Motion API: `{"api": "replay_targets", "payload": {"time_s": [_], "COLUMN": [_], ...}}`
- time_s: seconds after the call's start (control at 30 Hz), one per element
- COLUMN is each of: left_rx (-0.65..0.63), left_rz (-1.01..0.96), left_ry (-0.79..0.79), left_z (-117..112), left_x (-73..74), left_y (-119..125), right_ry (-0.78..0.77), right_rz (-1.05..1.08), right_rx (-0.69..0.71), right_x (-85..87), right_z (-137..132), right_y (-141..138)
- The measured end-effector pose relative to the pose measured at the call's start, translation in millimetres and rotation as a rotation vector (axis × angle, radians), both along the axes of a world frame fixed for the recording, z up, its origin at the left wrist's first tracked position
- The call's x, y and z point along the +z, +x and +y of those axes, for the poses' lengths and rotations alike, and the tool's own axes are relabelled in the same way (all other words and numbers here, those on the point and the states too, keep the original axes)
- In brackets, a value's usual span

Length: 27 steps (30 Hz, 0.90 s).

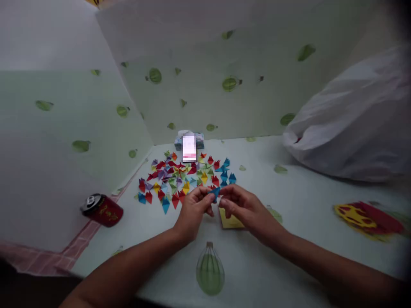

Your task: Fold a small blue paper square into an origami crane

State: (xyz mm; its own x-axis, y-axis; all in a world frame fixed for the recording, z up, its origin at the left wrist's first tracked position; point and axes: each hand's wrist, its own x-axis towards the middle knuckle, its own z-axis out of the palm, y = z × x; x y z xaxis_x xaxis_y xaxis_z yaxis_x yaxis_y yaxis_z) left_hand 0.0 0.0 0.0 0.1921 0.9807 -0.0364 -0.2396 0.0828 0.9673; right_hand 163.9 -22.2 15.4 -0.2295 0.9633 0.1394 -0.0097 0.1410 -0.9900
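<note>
My left hand (193,210) and my right hand (243,208) meet over the table, fingers pinched together on a small blue folded paper piece (214,193) held between them. Just beyond the hands lies a spread of several small folded paper triangles (183,177) in red, blue, yellow, green and purple. A yellow paper square (231,221) lies flat on the table under my right hand.
A red drink can (102,209) lies on its side at the left. A small box with a blurred upright item (189,146) stands behind the pile. A white plastic bag (353,124) fills the right. A red-yellow print (366,216) marks the tablecloth (305,201).
</note>
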Motion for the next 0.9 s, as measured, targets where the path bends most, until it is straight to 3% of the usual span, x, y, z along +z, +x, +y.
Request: {"api": "replay_targets", "payload": {"time_s": [0.1, 0.43, 0.77, 0.9], "left_rx": [-0.039, -0.071, -0.094, -0.065], "left_rz": [0.062, 0.311, 0.321, 0.268], "left_ry": [0.037, 0.117, 0.109, 0.1], "left_z": [-4.8, -4.0, -6.1, -7.1], "left_x": [-7.9, -8.3, -12.3, -12.6], "left_y": [0.5, -3.4, -3.6, -2.9], "right_ry": [-0.068, 0.062, 0.086, 0.018], "right_rz": [0.037, -0.217, -0.197, -0.107], "right_rx": [0.004, -0.016, 0.014, 0.042], "right_x": [-15.7, -22.3, -29.0, -32.6], "right_z": [2.7, 14.2, 13.6, 11.5], "right_y": [-3.1, 7.9, 8.2, 6.1]}}
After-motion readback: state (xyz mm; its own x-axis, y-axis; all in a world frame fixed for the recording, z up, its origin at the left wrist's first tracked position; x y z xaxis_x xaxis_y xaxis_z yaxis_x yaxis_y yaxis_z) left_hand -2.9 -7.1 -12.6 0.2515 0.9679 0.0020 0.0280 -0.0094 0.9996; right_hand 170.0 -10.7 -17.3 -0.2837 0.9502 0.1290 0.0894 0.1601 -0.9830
